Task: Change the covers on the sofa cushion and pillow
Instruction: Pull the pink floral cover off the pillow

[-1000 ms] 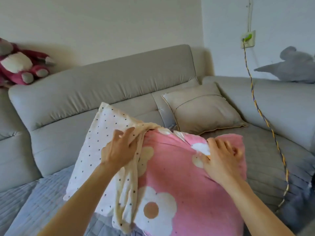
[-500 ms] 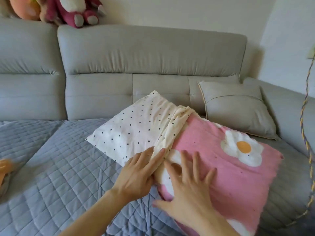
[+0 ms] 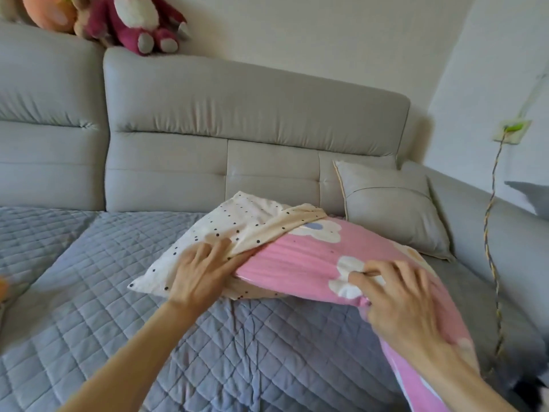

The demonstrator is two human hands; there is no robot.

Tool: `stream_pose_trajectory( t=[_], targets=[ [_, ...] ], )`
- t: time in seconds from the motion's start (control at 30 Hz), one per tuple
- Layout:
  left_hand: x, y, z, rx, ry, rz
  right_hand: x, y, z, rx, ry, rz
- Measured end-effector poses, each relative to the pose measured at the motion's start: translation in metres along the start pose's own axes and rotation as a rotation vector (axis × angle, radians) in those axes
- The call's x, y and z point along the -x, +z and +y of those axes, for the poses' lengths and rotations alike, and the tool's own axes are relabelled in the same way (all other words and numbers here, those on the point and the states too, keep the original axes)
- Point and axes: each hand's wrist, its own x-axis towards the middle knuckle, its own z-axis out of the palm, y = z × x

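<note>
The pink cover point(image 3: 300, 263) with white flowers is like a bag, and the pillow point(image 3: 228, 224) is partly inside it. The white end of the pillow, with small dark dots, sticks out of the open end of the cover on the left. Some cream dotted cloth is bunched up right where the cover opens. The pillow lies on the gray quilted mat point(image 3: 118, 292) on the sofa point(image 3: 252, 114) seat, in front of the person.

Half a second ago both hands were close together at the near edge, where the pink cloth meets the dotted cloth. Now the right hand point(image 3: 398, 298) has moved away to the right, onto the pink part. One second ago the pillow stood up tall, and now it lies down low.

The left hand point(image 3: 202, 272) lies flat on the dotted pillow, right at the edge of the cover. Its fingers are stretched out and press down, not grabbing. The right hand is curled, and its fingers pinch a fold of the pink cover beside a white flower. Both arms reach forward from the bottom of the view.

A gray cushion point(image 3: 392, 209) leans in the sofa corner, just behind the pillow. Stuffed toys point(image 3: 139, 22) sit on top of the sofa back. A striped cord point(image 3: 490, 233) hangs down on the right.
</note>
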Motion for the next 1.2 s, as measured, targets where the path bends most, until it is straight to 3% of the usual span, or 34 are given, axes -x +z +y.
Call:
stream_pose_trajectory(
  t=[0.1, 0.27, 0.37, 0.43, 0.53, 0.67, 0.73, 0.83, 0.9, 0.97, 1.0, 1.13, 1.2],
  targets=[
    [0.021, 0.002, 0.014, 0.083, -0.038, -0.156, 0.034, 0.025, -0.012, -0.119, 0.049, -0.243],
    [0.081, -0.009, 0.029, 0.432, -0.112, -0.430, 0.047, 0.012, -0.041, -0.145, -0.134, -0.616],
    [0.077, -0.048, 0.027, 0.387, -0.059, -0.587, 0.042, -0.007, -0.042, -0.291, -0.202, -0.898],
    [0.050, -0.077, 0.036, 0.302, -0.004, -0.520, 0.037, -0.002, -0.044, -0.309, -0.208, -0.934],
    [-0.012, -0.102, 0.072, 0.290, 0.017, -0.241, 0.029, 0.011, -0.047, -0.316, -0.174, -0.975],
    [-0.063, -0.064, 0.114, 0.272, -0.086, -0.299, 0.032, 0.011, -0.042, -0.351, -0.173, -0.939],
    [-0.058, -0.035, 0.122, 0.242, -0.121, -0.250, 0.037, 0.005, -0.036, -0.412, -0.177, -0.869],
    [-0.035, -0.014, 0.126, 0.362, -0.182, -0.091, 0.029, -0.009, -0.015, -0.836, 0.046, -0.821],
    [-0.022, -0.010, 0.126, 0.368, -0.142, -0.016, 0.013, -0.008, 0.004, -0.956, 0.240, -0.540],
    [-0.009, -0.014, 0.123, 0.354, -0.092, 0.048, -0.010, 0.001, 0.023, -0.781, 0.327, -0.203],
    [-0.002, -0.019, 0.121, 0.352, -0.083, 0.053, -0.022, 0.004, 0.030, -0.642, 0.362, -0.133],
    [0.019, -0.041, 0.119, 0.363, -0.028, -0.014, -0.058, 0.024, 0.034, -0.443, 0.498, -0.390],
    [0.022, -0.054, 0.120, 0.310, 0.033, -0.049, -0.057, 0.033, 0.025, -0.433, 0.530, -0.405]
  ],
)
